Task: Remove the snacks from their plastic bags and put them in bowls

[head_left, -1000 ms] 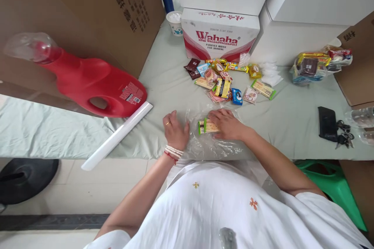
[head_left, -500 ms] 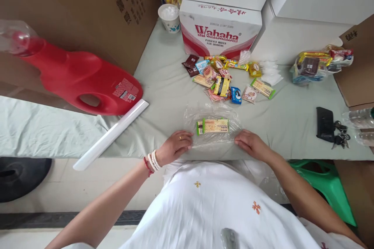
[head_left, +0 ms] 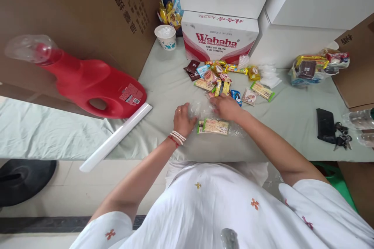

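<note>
- Now both hands have moved up from the near edge: left hand point(head_left: 183, 118) pinches the clear bag point(head_left: 216, 124).
- Right hand point(head_left: 223, 106) grips its far edge, just short of the snack pile point(head_left: 224, 79).
- Wafer pack point(head_left: 213, 126) lies inside, between and just below the hands; bagging looks under way.

A pale green cloth-covered surface point(head_left: 163, 85) carries everything. Beyond the hands lies a scatter of snack packets point(head_left: 222, 77), then a Wahaha carton point(head_left: 219, 40) and paper cup point(head_left: 165, 37). Left of them rest a red jug point(head_left: 87, 85) and white strip point(head_left: 117, 136); far right, a black wallet point(head_left: 324, 124) with keys point(head_left: 341, 136).
</note>
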`<state>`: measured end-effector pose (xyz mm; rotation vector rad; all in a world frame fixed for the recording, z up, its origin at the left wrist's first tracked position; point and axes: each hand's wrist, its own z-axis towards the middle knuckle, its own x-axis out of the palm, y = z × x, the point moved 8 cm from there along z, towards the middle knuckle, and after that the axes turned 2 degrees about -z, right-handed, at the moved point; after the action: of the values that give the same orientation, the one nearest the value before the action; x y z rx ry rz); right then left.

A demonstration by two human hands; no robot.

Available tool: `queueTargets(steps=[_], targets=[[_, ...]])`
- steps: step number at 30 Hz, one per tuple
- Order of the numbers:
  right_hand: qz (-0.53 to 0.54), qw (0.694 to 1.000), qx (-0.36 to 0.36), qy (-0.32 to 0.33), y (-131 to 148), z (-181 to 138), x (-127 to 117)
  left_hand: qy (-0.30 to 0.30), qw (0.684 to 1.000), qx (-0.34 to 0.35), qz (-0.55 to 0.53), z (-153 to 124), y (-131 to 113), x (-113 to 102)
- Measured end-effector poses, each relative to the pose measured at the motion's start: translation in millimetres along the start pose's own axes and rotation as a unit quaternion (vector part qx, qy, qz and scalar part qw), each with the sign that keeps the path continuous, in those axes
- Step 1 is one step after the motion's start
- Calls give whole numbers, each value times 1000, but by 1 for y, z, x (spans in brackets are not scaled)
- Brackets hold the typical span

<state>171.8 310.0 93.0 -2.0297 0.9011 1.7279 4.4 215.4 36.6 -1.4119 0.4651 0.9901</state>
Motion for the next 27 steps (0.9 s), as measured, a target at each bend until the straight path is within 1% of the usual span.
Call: queueTargets(steps=[2, 4, 6, 8, 10, 12, 15, 18, 20, 22, 25, 27], targets=[[-24, 999, 5, 23, 7, 7, 9, 19, 999, 3, -26, 1, -4, 5], [-22, 1000, 4, 12, 8, 7, 11, 43, 998, -10, -43, 6, -6, 10], [0, 1000, -1, -2, 2, 1, 10, 66, 995, -33, -61, 14, -5, 15], [14, 1000, -1, 9, -7, -7, 14, 96, 991, -45, -82, 22, -3, 21], [15, 999, 1, 29, -16, -12, 21, 131, 986, -32, -99, 28, -3, 27], [26, 999, -1, 30, -24, -13, 26, 152, 982, -5, -112, 31, -3, 30], [62, 998, 3, -11, -38, -13, 23, 139, 980, 38, -137, 29, -4, 25], [110, 991, -16, -74, -43, -24, 8, 106, 981, 64, -151, 19, -6, 17], [146, 983, -54, -97, -34, -40, 1, 94, 981, 73, -155, 13, -8, 16], [145, 981, -97, -82, -15, -59, 4, 79, 982, 102, -139, 8, -13, 15], [77, 986, -149, -15, 18, -85, 27, 50, 981, 155, -104, 4, -19, 8], [57, 983, -171, 15, 30, -97, 43, 51, 978, 177, -100, -1, -18, -1]])
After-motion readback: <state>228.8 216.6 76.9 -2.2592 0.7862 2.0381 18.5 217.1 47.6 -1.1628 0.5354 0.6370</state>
